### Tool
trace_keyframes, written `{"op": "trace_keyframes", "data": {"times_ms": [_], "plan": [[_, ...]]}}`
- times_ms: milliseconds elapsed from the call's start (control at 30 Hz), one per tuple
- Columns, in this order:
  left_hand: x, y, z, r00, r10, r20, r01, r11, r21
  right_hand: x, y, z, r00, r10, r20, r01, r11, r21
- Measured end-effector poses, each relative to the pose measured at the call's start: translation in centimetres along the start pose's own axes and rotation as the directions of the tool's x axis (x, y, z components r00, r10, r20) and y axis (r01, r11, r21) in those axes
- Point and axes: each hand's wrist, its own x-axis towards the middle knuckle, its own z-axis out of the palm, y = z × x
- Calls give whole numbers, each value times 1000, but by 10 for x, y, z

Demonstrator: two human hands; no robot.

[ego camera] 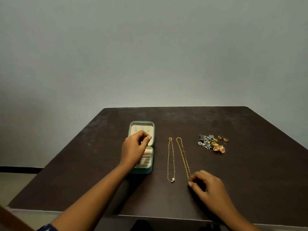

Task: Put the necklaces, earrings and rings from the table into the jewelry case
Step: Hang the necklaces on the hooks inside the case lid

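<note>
Teal jewelry case (132,170): lay open at left, left hand (133,151) loosely curled over it, gripping nothing visible.
Pearl necklace (171,160): untouched, long axis near-to-far.
Gold chain (183,155): parallel; right hand (206,185) pinched its near end.
Earrings and rings (211,143): far right.

A dark brown tabletop (233,180) with a scuffed, dusty surface stands against a plain pale grey-green wall (150,47). At lower left, a dark skirting strip (20,170) runs above pale floor (16,184). Light is dim and even.
</note>
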Motion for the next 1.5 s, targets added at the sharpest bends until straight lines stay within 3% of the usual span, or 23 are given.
{"op": "trace_keyframes", "data": {"times_ms": [167, 400, 533, 633, 933, 1167, 1367, 1500], "plan": [[-30, -41, -28, 981, -63, -185, 79, 994, 80, -1, -3, -3, 999, 20, -47, -19, 999, 31], [-42, -65, -22, 938, -229, -261, 205, 972, -117, 3, -30, 5, 998, -58, -38, 60, 998, 34], [-40, -68, -22, 954, -257, -157, 224, 954, -199, 31, -60, 24, 992, -128, -21, 128, 992, 14], [-39, -73, -20, 955, -292, -53, 272, 932, -239, 62, -84, 46, 991, -117, 69, 120, 992, -39], [-39, -76, -18, 951, -308, -28, 293, 928, -228, 135, -103, 85, 997, 7, 74, 9, 977, -213], [-37, -76, -17, 956, -293, 2, 292, 951, -99, 164, -119, 84, 940, -65, 334, 183, 924, -336], [-37, -77, -16, 952, -304, -31, 301, 951, -78, 175, -115, 92, 929, 172, 328, -10, 897, -442], [-37, -77, -15, 954, -299, -31, 295, 951, -87, 173, -107, 104, 886, 289, 363, -149, 918, -368]]}}
